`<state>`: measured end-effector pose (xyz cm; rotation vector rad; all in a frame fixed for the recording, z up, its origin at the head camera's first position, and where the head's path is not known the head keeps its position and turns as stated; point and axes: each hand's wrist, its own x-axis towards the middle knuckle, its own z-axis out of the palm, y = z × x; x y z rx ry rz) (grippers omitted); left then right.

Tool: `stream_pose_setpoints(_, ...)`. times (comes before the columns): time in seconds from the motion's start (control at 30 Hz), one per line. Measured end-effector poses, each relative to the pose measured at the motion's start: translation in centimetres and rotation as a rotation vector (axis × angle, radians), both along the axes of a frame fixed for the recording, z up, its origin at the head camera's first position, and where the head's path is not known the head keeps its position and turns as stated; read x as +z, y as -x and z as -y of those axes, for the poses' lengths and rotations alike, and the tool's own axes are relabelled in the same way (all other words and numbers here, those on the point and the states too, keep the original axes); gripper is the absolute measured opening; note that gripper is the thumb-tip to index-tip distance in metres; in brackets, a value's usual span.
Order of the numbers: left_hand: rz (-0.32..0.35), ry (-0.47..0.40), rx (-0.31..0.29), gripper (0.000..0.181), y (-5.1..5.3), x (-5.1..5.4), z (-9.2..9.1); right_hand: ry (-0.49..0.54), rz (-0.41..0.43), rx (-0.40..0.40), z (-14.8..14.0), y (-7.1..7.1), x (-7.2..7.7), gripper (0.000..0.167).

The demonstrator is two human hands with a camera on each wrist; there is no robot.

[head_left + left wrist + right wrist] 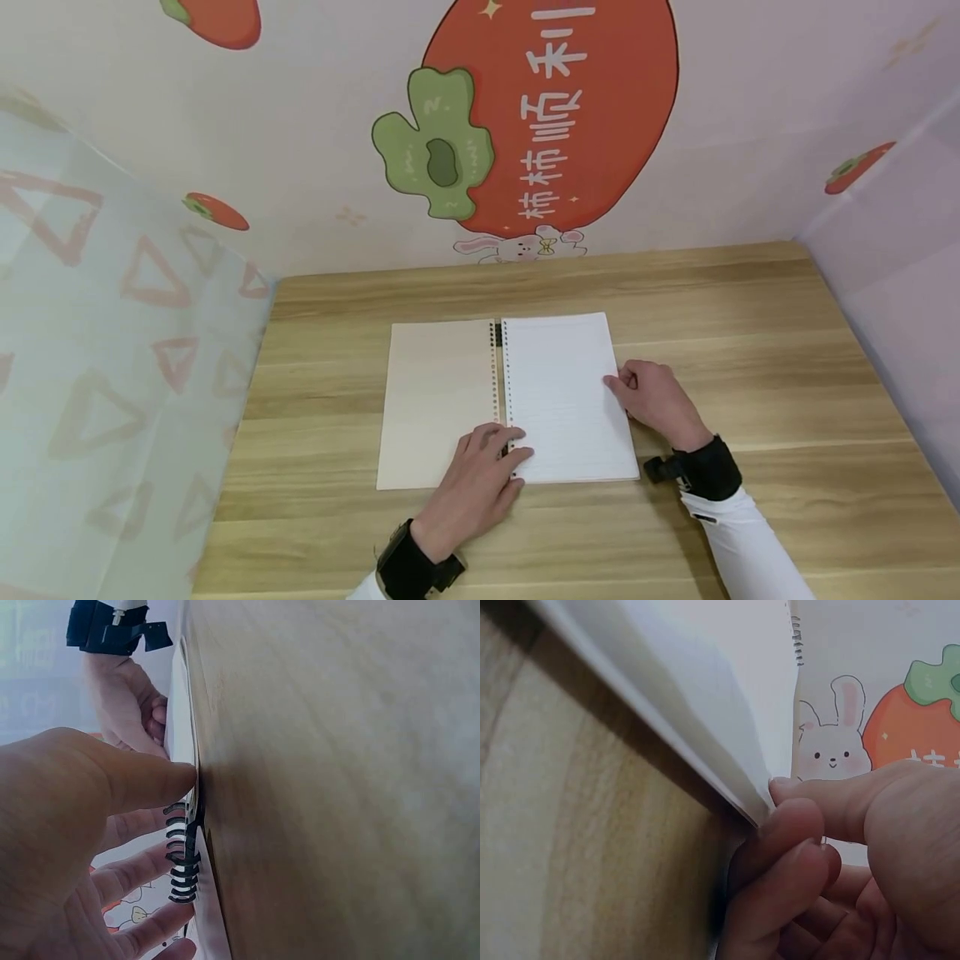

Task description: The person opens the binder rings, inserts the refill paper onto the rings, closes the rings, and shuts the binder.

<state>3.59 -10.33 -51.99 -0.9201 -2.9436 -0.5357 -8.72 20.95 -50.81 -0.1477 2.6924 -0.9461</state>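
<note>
A spiral notebook (566, 392) lies open on the wooden table, a white lined page on its right and a plain beige leaf (435, 392) on its left. Over the lower part of the spine rests my left hand (472, 483), its fingers spread and its thumb near the bottom edge. Black binding rings (182, 862) show beside those fingers in the left wrist view. At the right edge of the notebook, my right hand (660, 402) pinches the white page (727, 690) between thumb and curled index finger. That page bows slightly near the thumb in the right wrist view.
Wooden tabletop (750, 350) surrounds the notebook. A printed backdrop (315, 125) with persimmon and rabbit drawings rises behind the table, and patterned side panels (127, 333) stand at the left and right. Each wrist wears a black band (708, 468) with a small camera.
</note>
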Motion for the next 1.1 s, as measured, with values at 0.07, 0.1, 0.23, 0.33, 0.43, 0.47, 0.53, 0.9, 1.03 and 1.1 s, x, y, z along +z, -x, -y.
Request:
stream_pose_setpoints(0.07,0.006,0.003,-0.001,0.03,0.0,0.1,0.0,-0.004,0.011,-0.005,0.0,0.0,0.0,0.031)
stream_pose_setpoints(0.1,0.01,0.004,-0.002,0.03,0.0,0.1,0.0,-0.002,0.012,-0.005,0.1,0.0,0.0,0.031)
stream_pose_setpoints(0.23,0.016,-0.007,0.0,0.029,0.1,0.2,0.2,0.01,0.012,0.003,0.0,0.3,0.1,0.031)
stream_pose_setpoints(0.33,0.021,-0.039,0.012,0.029,0.7,0.6,0.5,0.026,-0.017,0.012,-0.1,0.7,0.3,0.03)
stream_pose_setpoints(0.43,0.031,-0.073,0.032,0.03,1.9,1.2,1.2,0.037,-0.08,0.021,-0.2,1.3,0.7,0.026)
stream_pose_setpoints(0.47,0.036,-0.088,0.038,0.031,2.5,1.4,1.5,0.039,-0.1,0.025,-0.2,1.5,0.9,0.024)
stream_pose_setpoints(0.53,0.043,-0.107,0.049,0.033,3.7,1.7,2.3,0.042,-0.137,0.04,0.0,2.1,1.3,0.02)
stream_pose_setpoints(0.9,0.203,-0.205,0.164,0.031,11.5,2.3,5.0,0.042,-0.172,0.134,3.4,5.7,2.6,0.015)
stream_pose_setpoints(1.03,0.294,-0.226,0.189,0.031,14.1,2.0,5.3,0.048,-0.213,0.184,5.1,7.1,2.5,0.013)
stream_pose_setpoints(1.1,0.302,-0.232,0.212,0.031,15.2,1.8,5.4,0.043,-0.226,0.208,6.0,7.7,2.4,0.013)
